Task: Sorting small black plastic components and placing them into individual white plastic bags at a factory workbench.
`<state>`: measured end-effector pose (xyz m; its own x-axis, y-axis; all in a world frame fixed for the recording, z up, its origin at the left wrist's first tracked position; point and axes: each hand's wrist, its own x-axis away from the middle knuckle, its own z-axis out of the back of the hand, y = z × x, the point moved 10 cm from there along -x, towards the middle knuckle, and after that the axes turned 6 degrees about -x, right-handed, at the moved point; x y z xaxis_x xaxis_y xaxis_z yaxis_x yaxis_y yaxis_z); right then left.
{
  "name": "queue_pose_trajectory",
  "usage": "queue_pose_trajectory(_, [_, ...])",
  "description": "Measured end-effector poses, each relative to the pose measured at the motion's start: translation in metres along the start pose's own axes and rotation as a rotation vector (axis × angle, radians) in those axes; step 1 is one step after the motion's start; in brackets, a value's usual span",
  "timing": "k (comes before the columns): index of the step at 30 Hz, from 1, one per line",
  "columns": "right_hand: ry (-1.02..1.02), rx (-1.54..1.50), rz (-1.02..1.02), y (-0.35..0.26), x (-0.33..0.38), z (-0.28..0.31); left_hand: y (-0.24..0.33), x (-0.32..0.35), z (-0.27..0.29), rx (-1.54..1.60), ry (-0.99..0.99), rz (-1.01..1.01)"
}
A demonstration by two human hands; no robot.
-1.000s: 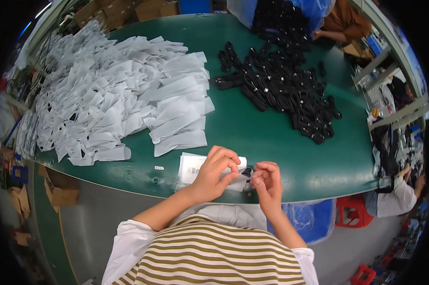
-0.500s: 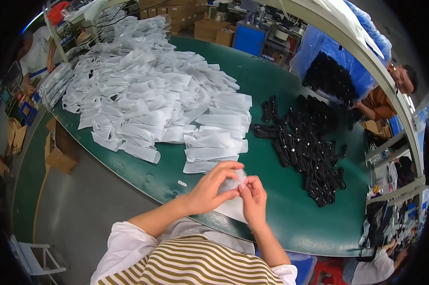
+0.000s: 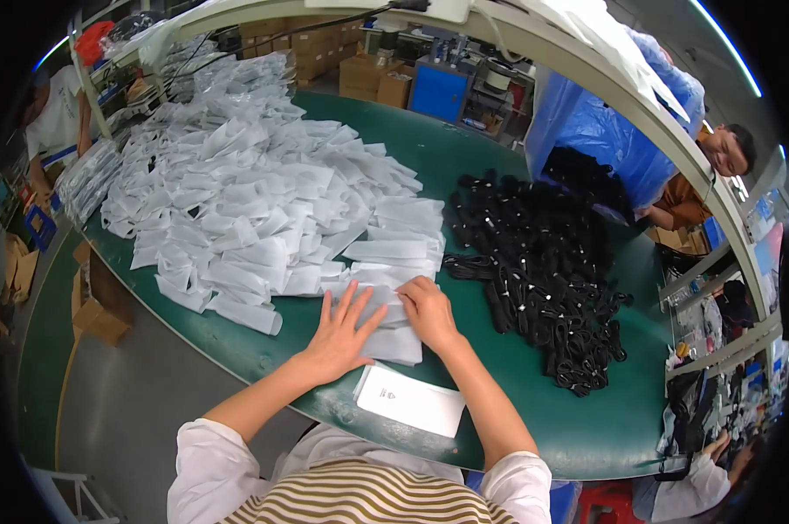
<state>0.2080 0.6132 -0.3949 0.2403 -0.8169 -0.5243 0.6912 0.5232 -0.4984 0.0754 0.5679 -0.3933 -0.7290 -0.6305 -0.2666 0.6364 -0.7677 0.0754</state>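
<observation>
Two hands are at work over a green table (image 3: pixel 552 432). The left hand (image 3: pixel 335 342) lies flat, with its fingers spread wide, on some white pouches (image 3: pixel 396 343) near the front of the table. These pouches are soft and a bit see-through, and they lie on top of one another in a neat row. The right hand (image 3: pixel 429 316) is just beside the left one, at the right side of the same row. Its fingers are bent down and touch the pouches. I cannot tell if they pinch one or only press on it.

Close to the person, just below the row, lies a stack of white slips (image 3: pixel 416 404) with small dark print on top. It sits near the table's edge, between the two arms.

A big messy heap of pouches (image 3: pixel 237 196) fills the left part of the table. On the right is a pile of black cables (image 3: pixel 543 262), all tied up in loops. Behind the cables, a big blue plastic bag (image 3: pixel 617 131) holds more black things. Another person's hand (image 3: pixel 659 216) is by that bag. A brown box (image 3: pixel 102 306) stands past the table's left edge.
</observation>
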Motion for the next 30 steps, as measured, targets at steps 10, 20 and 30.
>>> queue_pose_trajectory(10, [0.208,0.614,-0.153,0.064,-0.001,0.079,-0.037,-0.059,-0.037,-0.115,-0.068,-0.118])
queue_pose_trajectory(20, [-0.019,0.542,-0.161,0.044,0.08,0.08,-0.031,-0.06,-0.006,-0.083,0.02,-0.057])
queue_pose_trajectory(30, [0.365,0.146,-0.283,0.03,0.127,0.137,0.099,0.032,-0.019,0.281,-0.206,-0.43])
